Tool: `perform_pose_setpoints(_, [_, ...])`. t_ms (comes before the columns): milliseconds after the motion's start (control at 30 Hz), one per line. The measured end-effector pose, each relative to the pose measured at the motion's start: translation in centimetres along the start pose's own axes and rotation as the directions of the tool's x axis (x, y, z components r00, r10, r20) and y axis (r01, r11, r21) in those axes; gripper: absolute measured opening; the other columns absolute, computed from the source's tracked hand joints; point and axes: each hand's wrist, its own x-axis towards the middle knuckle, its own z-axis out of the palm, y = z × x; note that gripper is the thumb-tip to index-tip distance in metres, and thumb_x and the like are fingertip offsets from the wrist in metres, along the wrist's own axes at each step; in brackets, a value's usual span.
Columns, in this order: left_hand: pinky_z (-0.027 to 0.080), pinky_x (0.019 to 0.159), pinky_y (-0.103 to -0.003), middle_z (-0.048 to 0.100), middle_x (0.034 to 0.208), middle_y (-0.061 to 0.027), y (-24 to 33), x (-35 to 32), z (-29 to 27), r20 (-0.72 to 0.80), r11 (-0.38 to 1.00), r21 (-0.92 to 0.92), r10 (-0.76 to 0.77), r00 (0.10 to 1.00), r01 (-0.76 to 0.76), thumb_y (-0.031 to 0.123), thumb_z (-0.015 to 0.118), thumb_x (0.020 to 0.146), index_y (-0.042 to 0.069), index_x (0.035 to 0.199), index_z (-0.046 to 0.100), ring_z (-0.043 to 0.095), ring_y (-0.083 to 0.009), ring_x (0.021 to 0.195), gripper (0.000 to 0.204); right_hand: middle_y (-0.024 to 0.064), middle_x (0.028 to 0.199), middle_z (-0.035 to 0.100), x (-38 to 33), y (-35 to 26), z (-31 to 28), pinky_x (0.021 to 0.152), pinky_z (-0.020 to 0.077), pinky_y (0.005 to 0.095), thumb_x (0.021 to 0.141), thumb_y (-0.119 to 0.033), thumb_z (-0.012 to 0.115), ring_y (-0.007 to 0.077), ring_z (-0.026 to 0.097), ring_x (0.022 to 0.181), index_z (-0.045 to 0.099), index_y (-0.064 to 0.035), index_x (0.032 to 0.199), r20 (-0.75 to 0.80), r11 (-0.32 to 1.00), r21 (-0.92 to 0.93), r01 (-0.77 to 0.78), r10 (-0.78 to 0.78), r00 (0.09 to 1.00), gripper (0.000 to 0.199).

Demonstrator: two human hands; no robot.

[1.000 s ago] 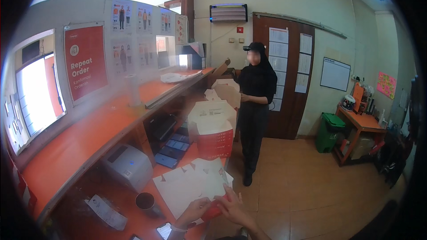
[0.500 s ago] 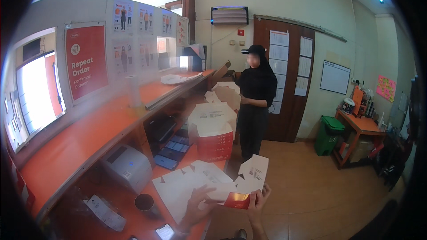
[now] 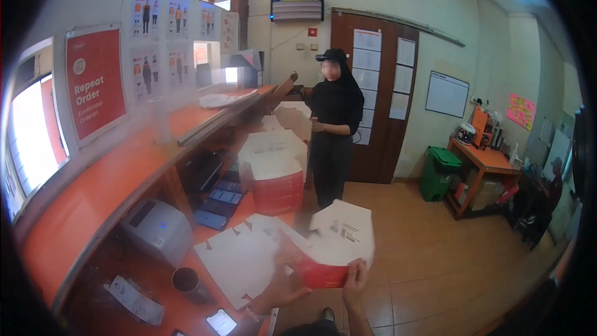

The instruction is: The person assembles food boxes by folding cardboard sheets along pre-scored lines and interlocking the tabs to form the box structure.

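A partly folded carton box [image 3: 343, 231], pale inside with a red outer wall, is held up beyond the counter's near edge. My right hand [image 3: 355, 279] is closed on its right corner, thumb on the red wall. At the box's left end is my left hand [image 3: 283, 286], its thumb stretched below the red wall; motion smears the other fingers, so their grip is unclear. Beneath and left of that hand, a flat pale carton sheet [image 3: 227, 255] with notched edges lies on the counter. A stack of red-sided cartons [image 3: 278, 194] stands farther along.
On the orange counter [image 3: 214, 292] are a dark cup [image 3: 186, 280], a lit phone [image 3: 221, 322], a label printer [image 3: 158, 231] and a paper slip [image 3: 135, 300]. Several phones lie by the stack. A person in black [image 3: 336, 112] stands beyond it, near more cartons. A green bin [image 3: 440, 174] is at right.
The box's panel has swung over toward the red wall, which now faces me more fully. My left hand has moved lower along its left end. The whole view has shifted rightward.
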Motion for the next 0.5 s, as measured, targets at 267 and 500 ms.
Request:
perform_pose_setpoints(267, [0.026,0.099,-0.037,0.045,0.117,-0.0148,-4.7,-3.2,-2.2,-0.214,0.952,0.039,-0.288,0.933,0.303,0.016,0.061,0.077,0.002,0.104,0.049,0.040,-0.0280,0.114,0.032,0.0094,0.114,0.050,-0.6,3.3,-4.6,0.088,0.0421,0.0416,0.088,-0.028,0.045,0.0234,0.049,0.106,0.040,-0.0069,0.120,0.238,0.384,0.816,-0.431,0.457,0.857,0.039])
perform_pose_setpoints(500, [0.036,0.088,-0.042,0.060,0.084,-0.0095,-1.5,-1.8,0.3,0.206,0.920,0.390,-0.038,0.978,-0.047,0.007,0.059,0.074,0.007,0.090,0.058,0.056,-0.0250,0.090,0.016,0.0108,0.115,0.046,1.1,0.1,-6.5,0.089,0.0380,0.0345,0.090,-0.022,0.041,0.0216,0.046,0.106,0.043,-0.0052,0.113,-0.401,0.937,-0.350,-0.018,-0.133,0.907,0.029])
